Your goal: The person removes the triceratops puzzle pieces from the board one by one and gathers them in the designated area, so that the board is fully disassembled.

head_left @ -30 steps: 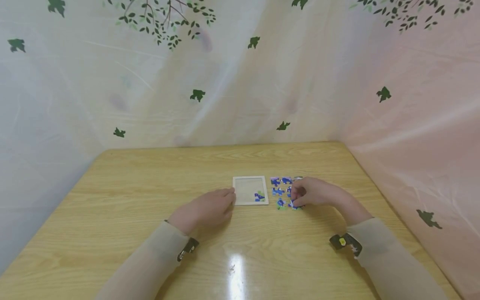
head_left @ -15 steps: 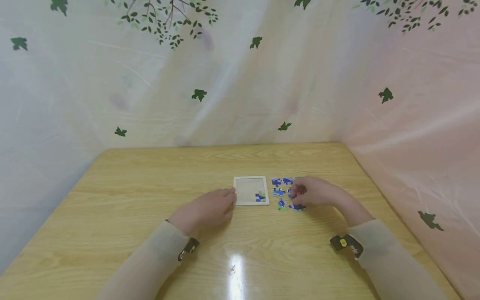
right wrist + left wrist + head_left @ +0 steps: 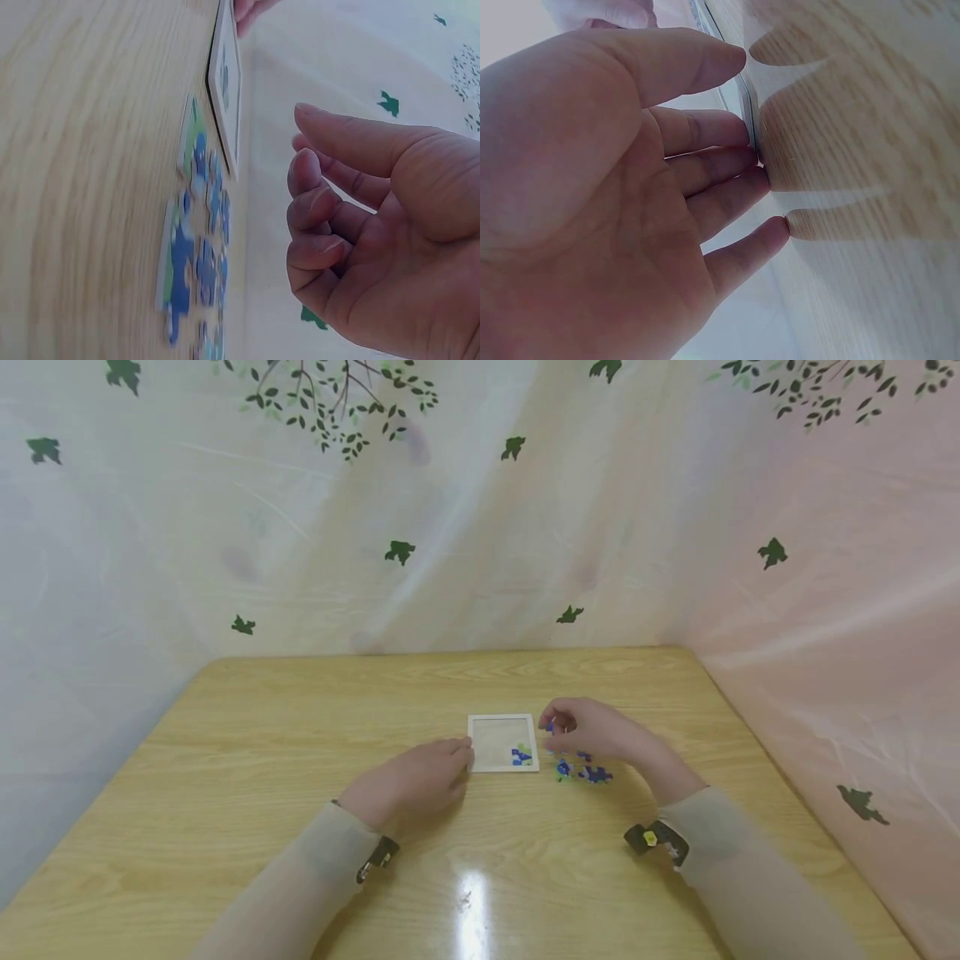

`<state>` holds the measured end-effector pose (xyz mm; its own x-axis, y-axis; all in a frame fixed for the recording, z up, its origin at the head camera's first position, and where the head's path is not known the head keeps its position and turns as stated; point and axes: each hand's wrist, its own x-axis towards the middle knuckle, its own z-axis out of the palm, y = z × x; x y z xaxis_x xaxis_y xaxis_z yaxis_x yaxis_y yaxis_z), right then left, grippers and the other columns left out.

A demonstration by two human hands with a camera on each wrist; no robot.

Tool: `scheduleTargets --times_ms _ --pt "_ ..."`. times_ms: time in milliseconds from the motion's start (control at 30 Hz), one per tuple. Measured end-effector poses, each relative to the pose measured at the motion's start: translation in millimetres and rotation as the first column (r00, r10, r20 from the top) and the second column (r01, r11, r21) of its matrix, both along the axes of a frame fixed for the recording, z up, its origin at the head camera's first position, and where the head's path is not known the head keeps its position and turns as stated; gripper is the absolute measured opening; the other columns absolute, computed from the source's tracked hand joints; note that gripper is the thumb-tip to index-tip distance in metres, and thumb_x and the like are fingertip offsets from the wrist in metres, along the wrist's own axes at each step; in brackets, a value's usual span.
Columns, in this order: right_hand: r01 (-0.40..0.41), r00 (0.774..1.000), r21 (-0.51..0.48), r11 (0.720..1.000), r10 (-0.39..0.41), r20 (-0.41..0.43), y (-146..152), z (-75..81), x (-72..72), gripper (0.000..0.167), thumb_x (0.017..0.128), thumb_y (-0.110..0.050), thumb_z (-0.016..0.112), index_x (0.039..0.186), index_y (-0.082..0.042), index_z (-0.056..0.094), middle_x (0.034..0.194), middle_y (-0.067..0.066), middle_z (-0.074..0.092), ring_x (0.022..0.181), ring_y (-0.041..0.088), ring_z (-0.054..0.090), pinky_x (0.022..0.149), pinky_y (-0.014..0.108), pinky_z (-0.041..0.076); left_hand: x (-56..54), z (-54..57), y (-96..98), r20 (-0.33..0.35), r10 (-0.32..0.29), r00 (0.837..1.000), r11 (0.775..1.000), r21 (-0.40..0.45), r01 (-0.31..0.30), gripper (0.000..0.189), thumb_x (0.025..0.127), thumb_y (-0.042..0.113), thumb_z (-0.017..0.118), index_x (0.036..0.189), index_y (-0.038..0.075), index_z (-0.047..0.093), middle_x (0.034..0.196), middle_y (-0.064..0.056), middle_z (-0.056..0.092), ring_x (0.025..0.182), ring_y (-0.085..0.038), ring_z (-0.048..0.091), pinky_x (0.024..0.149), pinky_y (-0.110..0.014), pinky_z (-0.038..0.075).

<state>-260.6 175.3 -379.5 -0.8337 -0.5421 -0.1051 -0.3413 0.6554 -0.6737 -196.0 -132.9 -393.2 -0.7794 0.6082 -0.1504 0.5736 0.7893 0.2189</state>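
A square white-rimmed puzzle frame point(image 3: 503, 717) lies on the table, with a small joined blue-and-green patch point(image 3: 521, 755) in its near right corner. At the frame's left edge rests my left hand point(image 3: 412, 781); the left wrist view shows that hand point(image 3: 637, 180) with extended fingers, their tips at the edge and tabletop. My right hand point(image 3: 600, 727) is above the loose jigsaw pieces right of the frame and hides several of them. In the right wrist view its thumb and bent fingers point(image 3: 311, 210) stand apart with nothing between them. Near it lie a dark blue piece point(image 3: 596, 774) and a blue-green one point(image 3: 563, 769).
The pale wooden table point(image 3: 337, 693) reaches back to a hanging curtain point(image 3: 450, 593) printed with leaves and birds. A pinkish curtain point(image 3: 825, 652) borders the right side. Each wrist wears a small dark camera, such as the right wrist camera point(image 3: 656, 842).
My right hand has left the near right piece and moved left and away over the other pieces. That piece now lies slightly shifted and fully uncovered. My left hand stays put.
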Motion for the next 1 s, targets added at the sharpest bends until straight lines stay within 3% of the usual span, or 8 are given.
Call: scheduleTargets --times_ms 500,733,1000 --pt "0.002 1.0 0.039 0.999 -0.004 0.029 -31 -14.7 -2.8 0.023 0.104 -0.019 0.079 0.125 -0.011 0.076 0.101 0.004 0.066 0.087 0.02 0.06 0.078 0.035 0.056 1.3 0.6 0.7 -0.021 0.01 1.0 1.0 -0.004 -0.01 0.032 0.118 0.021 0.05 0.14 0.001 0.061 0.169 -0.019 0.048 0.157 -0.036 0.045 0.131 -0.049 0.038" --pt "0.01 1.0 0.084 0.996 -0.012 0.023 -35 -18.6 -1.1 0.025 0.102 -0.021 0.082 0.125 -0.012 0.077 0.101 0.002 0.068 0.085 0.018 0.061 0.073 0.033 0.056 2.3 -0.2 0.4 -0.004 0.034 0.999 0.999 -0.016 -0.034 0.042 0.119 0.024 0.047 0.153 0.002 0.057 0.172 -0.016 0.045 0.159 -0.035 0.043 0.133 -0.047 0.035" --pt "0.005 0.999 0.076 0.997 -0.008 0.04 -35 -19.1 -0.5 0.023 0.102 -0.018 0.081 0.124 -0.011 0.078 0.101 0.002 0.068 0.083 0.019 0.061 0.07 0.033 0.056 0.3 -1.7 0.0 -0.027 0.011 1.0 1.0 0.003 -0.011 0.032 0.118 0.021 0.05 0.141 0.001 0.061 0.168 -0.02 0.048 0.156 -0.038 0.046 0.131 -0.05 0.038"
